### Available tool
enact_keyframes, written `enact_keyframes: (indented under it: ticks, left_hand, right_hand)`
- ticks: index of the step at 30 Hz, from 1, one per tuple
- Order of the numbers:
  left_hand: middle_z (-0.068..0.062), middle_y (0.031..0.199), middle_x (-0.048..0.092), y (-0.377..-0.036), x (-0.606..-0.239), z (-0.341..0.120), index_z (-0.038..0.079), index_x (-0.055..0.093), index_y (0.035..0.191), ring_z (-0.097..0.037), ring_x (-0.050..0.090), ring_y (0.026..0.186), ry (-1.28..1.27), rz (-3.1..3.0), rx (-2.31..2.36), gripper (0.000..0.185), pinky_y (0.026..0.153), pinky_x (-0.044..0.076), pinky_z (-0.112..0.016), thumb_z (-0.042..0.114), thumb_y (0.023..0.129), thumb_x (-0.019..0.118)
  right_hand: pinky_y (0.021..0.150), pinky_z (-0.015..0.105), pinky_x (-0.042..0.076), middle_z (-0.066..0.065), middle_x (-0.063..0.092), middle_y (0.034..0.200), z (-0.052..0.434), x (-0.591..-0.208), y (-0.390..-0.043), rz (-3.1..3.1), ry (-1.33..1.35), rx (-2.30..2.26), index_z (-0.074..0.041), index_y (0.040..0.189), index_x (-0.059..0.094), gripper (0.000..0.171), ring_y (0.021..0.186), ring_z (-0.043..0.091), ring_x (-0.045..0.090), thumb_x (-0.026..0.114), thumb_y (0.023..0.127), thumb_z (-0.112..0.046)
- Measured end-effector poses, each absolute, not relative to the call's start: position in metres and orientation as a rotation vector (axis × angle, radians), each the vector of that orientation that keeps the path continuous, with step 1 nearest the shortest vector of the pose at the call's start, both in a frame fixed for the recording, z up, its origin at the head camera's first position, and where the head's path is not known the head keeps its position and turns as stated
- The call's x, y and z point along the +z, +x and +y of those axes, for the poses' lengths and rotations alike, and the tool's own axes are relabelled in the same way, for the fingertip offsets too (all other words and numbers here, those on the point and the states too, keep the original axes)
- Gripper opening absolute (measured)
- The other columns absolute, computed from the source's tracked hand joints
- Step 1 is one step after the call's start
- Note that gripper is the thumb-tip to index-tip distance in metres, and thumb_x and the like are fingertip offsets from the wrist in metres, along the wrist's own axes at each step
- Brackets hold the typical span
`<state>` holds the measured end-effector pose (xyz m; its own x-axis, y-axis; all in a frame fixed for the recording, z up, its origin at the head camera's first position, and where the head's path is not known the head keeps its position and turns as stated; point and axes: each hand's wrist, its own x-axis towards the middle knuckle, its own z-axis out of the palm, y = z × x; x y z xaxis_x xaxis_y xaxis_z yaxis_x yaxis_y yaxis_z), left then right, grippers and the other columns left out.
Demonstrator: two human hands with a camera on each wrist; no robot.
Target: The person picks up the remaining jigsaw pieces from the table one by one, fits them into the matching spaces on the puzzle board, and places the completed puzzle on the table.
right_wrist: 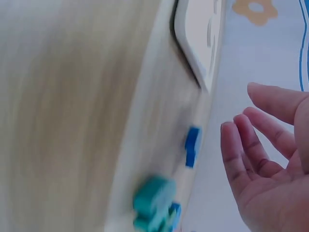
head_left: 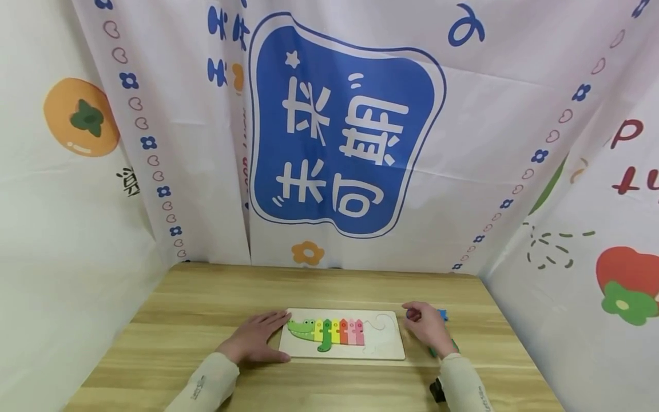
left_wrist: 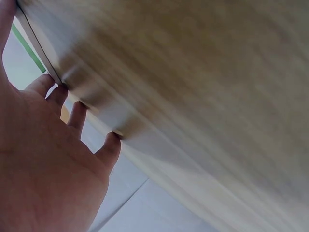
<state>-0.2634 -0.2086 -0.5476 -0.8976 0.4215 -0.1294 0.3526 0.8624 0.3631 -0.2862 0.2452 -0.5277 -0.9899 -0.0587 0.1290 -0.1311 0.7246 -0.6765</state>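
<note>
1. Puzzle board (head_left: 344,335): pale wooden board lying flat on the table (head_left: 195,309), near its front middle. A crocodile figure is partly filled in: green head at the 9 o'clock end, then yellow, green, orange, red and pink slices side by side. The tail recess at the 3 o'clock end is bare
2. Left hand (head_left: 257,337): rests palm down on the table at the board's 9 o'clock edge, fingers (left_wrist: 77,116) straight and spread, tips touching the board's rim; holds nothing. The left wrist view shows the same, though blurred
3. Right hand (head_left: 424,326): just off the board's 3 o'clock end, fingers (right_wrist: 241,145) loosely bent. In the head view a small dark piece (head_left: 412,313) shows at the fingertips; whether it is pinched cannot be told. In the right wrist view the palm is bare and the fingers relaxed
4. Blue piece (right_wrist: 192,145): loose on the table at 3 o'clock of the board, just beyond the right hand, apart from it; its corner shows in the head view (head_left: 443,313)
5. Teal piece (right_wrist: 153,199): loose on the table nearer the front edge, beside the right wrist, with another blue bit touching it; blurred
6. Sleeves (head_left: 206,389): pale, long, covering both forearms to the wrist
7. Backdrop cloth (head_left: 345,131): white printed sheets hung at 12, 9 and 3 o'clock round the table, with a large blue panel, flowers and fruit
</note>
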Motion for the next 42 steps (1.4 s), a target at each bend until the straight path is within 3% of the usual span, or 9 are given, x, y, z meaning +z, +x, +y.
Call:
enact_keyframes:
  ticks: [9, 15, 18, 32, 42]
  left_hand:
    - [-0.005, 0.169, 0.034, -0.263, -0.546, -0.209, 0.024, 0.037, 0.162, -0.041, 0.032, 0.154, 0.594, 2.829, 0.493, 0.104, 0.122, 0.026, -0.067, 0.077, 0.079, 0.071]
    - [-0.007, 0.169, 0.034, -0.263, -0.546, -0.209, 0.022, 0.037, 0.162, -0.041, 0.031, 0.154, 0.622, 2.831, 0.498, 0.105, 0.122, 0.026, -0.068, 0.076, 0.079, 0.071]
    - [-0.007, 0.169, 0.034, -0.263, -0.547, -0.209, 0.021, 0.037, 0.162, -0.040, 0.032, 0.154, 0.626, 2.827, 0.499, 0.105, 0.122, 0.026, -0.067, 0.076, 0.079, 0.072]
    - [-0.009, 0.168, 0.035, -0.260, -0.544, -0.211, 0.019, 0.038, 0.162, -0.042, 0.032, 0.153, 0.614, 2.826, 0.505, 0.105, 0.122, 0.026, -0.069, 0.075, 0.079, 0.073]
    - [-0.007, 0.169, 0.034, -0.260, -0.545, -0.210, 0.020, 0.037, 0.162, -0.039, 0.032, 0.154, 0.614, 2.823, 0.503, 0.105, 0.122, 0.026, -0.067, 0.075, 0.080, 0.071]
  right_hand:
    - [0.076, 0.043, 0.058, 0.013, 0.070, 0.101, 0.304, -0.516, -0.273, -2.882, 0.040, 0.928, 0.004, 0.125, 0.069, 0.036, 0.090, 0.026, 0.067, 0.075, 0.093, -0.011]
    - [0.074, 0.044, 0.058, 0.009, 0.072, 0.094, 0.334, -0.528, -0.264, -2.970, -0.151, 0.844, 0.001, 0.105, 0.072, 0.021, 0.086, 0.023, 0.067, 0.075, 0.093, -0.016]
    - [0.072, 0.043, 0.057, 0.007, 0.070, 0.090, 0.342, -0.535, -0.262, -3.019, -0.189, 0.862, -0.001, 0.098, 0.071, 0.024, 0.082, 0.020, 0.065, 0.080, 0.090, -0.021]
    - [0.065, 0.040, 0.054, 0.001, 0.071, 0.080, 0.326, -0.531, -0.258, -3.105, -0.195, 0.675, -0.003, 0.090, 0.074, 0.022, 0.073, 0.017, 0.063, 0.081, 0.084, -0.023]
    - [0.061, 0.043, 0.053, 0.007, 0.068, 0.080, 0.324, -0.530, -0.254, -3.112, -0.167, 0.458, 0.000, 0.089, 0.069, 0.013, 0.071, 0.023, 0.061, 0.074, 0.087, -0.012]
